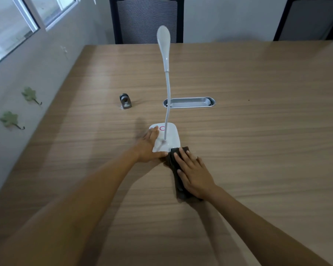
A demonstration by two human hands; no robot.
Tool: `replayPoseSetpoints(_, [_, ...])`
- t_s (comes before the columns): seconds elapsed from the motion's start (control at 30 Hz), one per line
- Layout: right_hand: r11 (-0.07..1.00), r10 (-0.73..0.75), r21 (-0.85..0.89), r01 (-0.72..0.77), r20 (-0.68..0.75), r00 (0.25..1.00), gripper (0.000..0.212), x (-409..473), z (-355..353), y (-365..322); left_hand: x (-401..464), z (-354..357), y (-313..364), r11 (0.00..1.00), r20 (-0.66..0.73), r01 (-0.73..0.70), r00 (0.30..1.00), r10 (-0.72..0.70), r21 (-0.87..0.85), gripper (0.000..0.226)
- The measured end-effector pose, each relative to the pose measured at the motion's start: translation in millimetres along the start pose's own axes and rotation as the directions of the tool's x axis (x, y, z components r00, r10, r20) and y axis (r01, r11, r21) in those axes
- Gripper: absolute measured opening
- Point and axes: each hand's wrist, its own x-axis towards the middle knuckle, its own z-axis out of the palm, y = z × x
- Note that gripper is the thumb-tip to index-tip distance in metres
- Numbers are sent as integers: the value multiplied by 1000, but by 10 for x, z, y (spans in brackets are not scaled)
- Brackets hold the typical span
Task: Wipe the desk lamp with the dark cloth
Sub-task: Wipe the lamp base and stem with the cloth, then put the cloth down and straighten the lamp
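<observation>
Right hand grip: right hand (195,174) lies palm down with fingers spread flat, pressing the dark cloth (178,176) onto the counter (258,150); nothing is pinched, and the fingertips reach the cloth's far end.
Left hand grip: left hand (149,145) lies flat and spread along the left side of the lamp base (169,139), fingers on the base's left edge, thumb along its near edge; it closes on nothing.
Dark cloth: bunched into a long strip under the right hand, running from the near right corner of the lamp base back toward the person; its far end touches that corner.
Desk lamp: white desk lamp (166,93) standing upright on the counter, between the two hands and slightly beyond them.
Lamp base: flat, rounded square, white, with a pink ring mark near its far edge.
Lamp neck: thin white flexible stalk rising from the base, gently curved.
Lamp head: elongated white paddle at the top of the neck.
Counter: light wood grain, wide.
Cable tray: oval metal cable tray (189,102) set into the counter, beyond the lamp base.
Metal fitting: small grey metal fitting (125,103) on the counter, left of the tray, well apart from the lamp.
Chair: dark mesh-backed chair (146,18) at the far edge.
Wall hooks: two leaf-shaped wall hooks (30,95) on the left wall.
</observation>
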Motion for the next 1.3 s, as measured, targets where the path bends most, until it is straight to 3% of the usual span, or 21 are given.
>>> replayPoseSetpoints(0.07, [994, 49, 90, -54, 56, 997, 69, -83, -129, -27, -26, -5, 18, 999, -5, 26, 1000, -26, 36, 103])
replayPoseSetpoints(0.1, [983, 82, 163, -83, 13, 997, 66, -136, -201, -13, -57, 8, 29, 998, -9, 51, 999, -51, 43, 103])
replayPoseSetpoints(0.13, [971, 119, 221, -93, -105, 987, 61, -200, -248, 14, -91, 38, 38, 996, -31, 85, 996, -84, 25, 102])
replayPoseSetpoints(0.2, [938, 292, 281, -201, -337, 895, 49, -360, -308, 118, -191, 136, 51, 983, -156, 154, 973, -167, -95, 85])
replayPoseSetpoints(0.23, [895, 419, 316, -315, -350, 838, 41, -455, -323, 158, -249, 208, 68, 971, -251, 169, 946, -208, -169, 66])
replayPoseSetpoints(0.3, [794, 586, 344, -501, -217, 781, 35, -608, -278, 165, -382, 375, 136, 939, -373, 161, 887, -272, -303, 27])
replayPoseSetpoints(0.33, [771, 610, 327, -546, -135, 781, 37, -644, -240, 139, -426, 441, 180, 930, -386, 149, 879, -281, -337, 32])
replayPoseSetpoints(0.4, [752, 619, 323, -574, -48, 784, 39, -660, -182, 66, -484, 541, 280, 921, -366, 161, 882, -296, -356, 54])
replayPoseSetpoints(0.47, [722, 627, 369, -585, 7, 779, 34, -623, -172, 40, -489, 565, 391, 920, -342, 188, 887, -310, -345, 58])
replayPoseSetpoints(0.6, [585, 604, 585, -562, 148, 783, 13, -568, -276, 84, -474, 559, 550, 977, -368, 114, 913, -175, -183, 40])
replayPoseSetpoints(0.7, [603, 532, 628, -492, 143, 835, 12, -631, -347, 122, -483, 524, 643, 997, -405, 1, 914, 32, 83, 27])
replayPoseSetpoints(0.8, [668, 433, 628, -399, 109, 895, 17, -734, -425, 167, -439, 476, 771, 976, -251, -125, 953, 168, 180, 48])
replayPoseSetpoints(0.93, [732, 327, 619, -283, 45, 944, 18, -815, -542, 240, -311, 483, 952, 943, 148, -271, 958, 245, 192, 86])
replayPoseSetpoints(1.0, [747, 279, 622, -234, 27, 960, 25, -835, -598, 257, -283, 456, 1065, 895, 272, -327, 930, 248, 303, 79])
replayPoseSetpoints(1.07, [771, 255, 602, -208, 7, 967, 25, -846, -637, 266, -285, 404, 1131, 867, 272, -357, 923, 271, 349, 58])
replayPoseSetpoints(1.17, [773, 273, 601, -205, -23, 962, 25, -828, -689, 267, -289, 361, 1021, 911, 136, -312, 949, 284, 270, 23])
replayPoseSetpoints(1.3, [645, 350, 710, -283, 56, 935, 25, -674, -724, 187, -442, 155, 731, 987, 133, -144, 982, 134, 67, 18])
